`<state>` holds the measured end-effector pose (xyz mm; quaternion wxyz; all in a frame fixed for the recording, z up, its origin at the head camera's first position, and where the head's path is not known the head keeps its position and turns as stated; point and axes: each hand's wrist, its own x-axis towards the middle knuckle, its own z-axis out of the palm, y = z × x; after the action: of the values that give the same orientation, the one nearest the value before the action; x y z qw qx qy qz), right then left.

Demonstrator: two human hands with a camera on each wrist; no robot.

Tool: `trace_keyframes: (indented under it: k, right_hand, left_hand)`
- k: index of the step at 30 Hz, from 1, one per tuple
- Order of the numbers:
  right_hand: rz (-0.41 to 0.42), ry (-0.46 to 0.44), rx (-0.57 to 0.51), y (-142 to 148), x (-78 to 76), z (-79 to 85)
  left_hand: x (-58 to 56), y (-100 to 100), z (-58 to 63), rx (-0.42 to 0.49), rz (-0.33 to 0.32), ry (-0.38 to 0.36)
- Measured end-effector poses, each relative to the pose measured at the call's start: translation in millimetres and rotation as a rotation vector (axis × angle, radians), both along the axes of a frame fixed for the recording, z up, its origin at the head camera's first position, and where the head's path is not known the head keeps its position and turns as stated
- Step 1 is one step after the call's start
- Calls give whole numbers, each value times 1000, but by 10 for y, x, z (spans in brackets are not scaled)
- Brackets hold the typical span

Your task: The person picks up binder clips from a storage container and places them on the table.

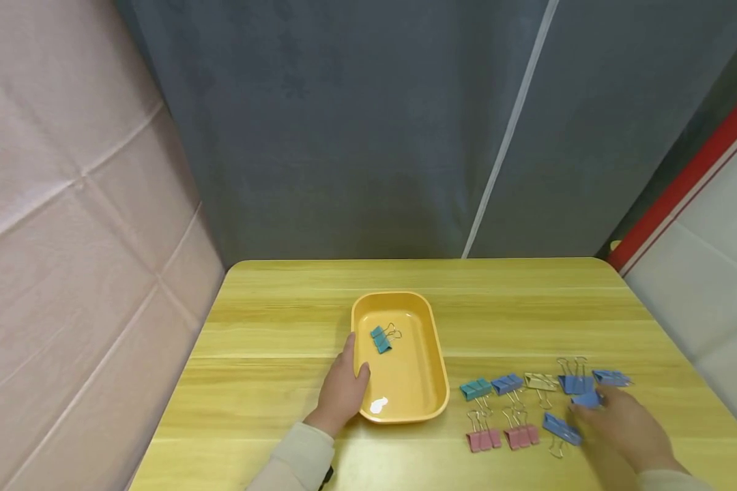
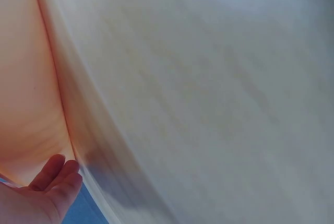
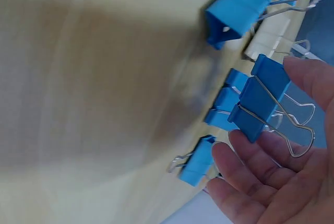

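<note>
My right hand (image 1: 629, 426) pinches a blue binder clip (image 3: 265, 96) between thumb and fingertips, its wire handles toward the palm. Close to that hand are a blue binder clip (image 1: 561, 429) on its left and two more blue binder clips beyond it, one with its handles (image 1: 572, 367) pointing away. A yellow plastic tray (image 1: 405, 412) stands at the middle of the table. My left hand (image 1: 342, 389) grips its left side, thumb over the rim and fingers along the outer wall. Inside the tray, toward its far left, lies a teal binder clip (image 1: 381, 339).
Between tray and right hand lie a teal binder clip (image 1: 475, 389), a blue one (image 1: 507, 384), a pale yellow one (image 1: 541, 381) and two pink ones, the nearer to the tray (image 1: 484, 440). The wooden table (image 1: 282, 307) meets a dark grey panel (image 1: 356, 136) behind.
</note>
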<state>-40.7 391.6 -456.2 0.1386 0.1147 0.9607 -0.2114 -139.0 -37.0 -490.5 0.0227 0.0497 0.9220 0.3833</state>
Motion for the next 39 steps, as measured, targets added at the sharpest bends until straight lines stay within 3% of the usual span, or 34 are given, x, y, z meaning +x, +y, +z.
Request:
trace_keyframes:
  k: [21,39]
  right_hand:
    - [-18,-51,13,113,41,-196]
    - [-39,-28,11,134,151,-275]
  left_hand:
    - [-8,9,-4,19,-1,-21]
    - [-18,0,-14,18,-8,1]
